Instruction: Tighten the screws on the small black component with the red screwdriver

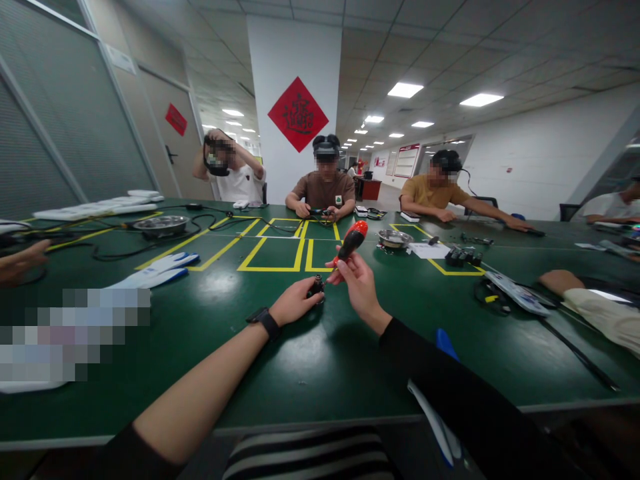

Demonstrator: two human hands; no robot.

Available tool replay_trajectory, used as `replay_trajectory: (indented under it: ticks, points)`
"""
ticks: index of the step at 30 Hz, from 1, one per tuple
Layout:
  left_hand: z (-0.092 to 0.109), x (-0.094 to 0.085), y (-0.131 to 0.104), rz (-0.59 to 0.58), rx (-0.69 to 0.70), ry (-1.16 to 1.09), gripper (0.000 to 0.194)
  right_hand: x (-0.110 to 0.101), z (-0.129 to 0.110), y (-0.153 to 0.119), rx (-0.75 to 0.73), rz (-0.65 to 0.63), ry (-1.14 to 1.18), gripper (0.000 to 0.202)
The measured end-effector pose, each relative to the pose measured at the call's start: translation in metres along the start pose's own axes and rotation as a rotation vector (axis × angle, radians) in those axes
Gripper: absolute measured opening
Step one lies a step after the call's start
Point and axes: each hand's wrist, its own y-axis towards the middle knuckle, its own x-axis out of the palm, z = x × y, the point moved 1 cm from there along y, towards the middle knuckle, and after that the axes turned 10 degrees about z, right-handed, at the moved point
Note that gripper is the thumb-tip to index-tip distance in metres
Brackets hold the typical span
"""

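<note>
A small black part [316, 288] stands on the green table [280, 393], with the fingers of my left hand [295, 302] closed around its side. My right hand [361, 283] grips a screwdriver [353, 241] by its red and black handle, between thumb and fingers. The handle leans up and to the right, and the tool's lower end points down toward the black part. Whether the tip touches the part cannot be made out. A dark watch [265, 323] is on my left wrist.
White and blue gloves [157, 270] lie at the left. Metal bowls [161, 225] [395, 239] stand farther back, one on each side. Black cables [107, 257] cross the left side. Several people sit around the table. A blue-handled tool [447, 343] lies beside my right sleeve.
</note>
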Motion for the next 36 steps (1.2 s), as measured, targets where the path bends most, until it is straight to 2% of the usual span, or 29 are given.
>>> replay_trajectory:
  ticks: [14,36]
  points:
    - [-0.0038,0.0018,0.0,-0.011,0.001,-0.005,0.029,0.0014,0.0018,-0.0016,-0.008,-0.037,-0.009,0.027]
    - [-0.0024,0.0005,0.0004,-0.021,0.029,0.032,0.025,0.0011,0.0024,-0.0006,-0.017,-0.046,0.003,0.027]
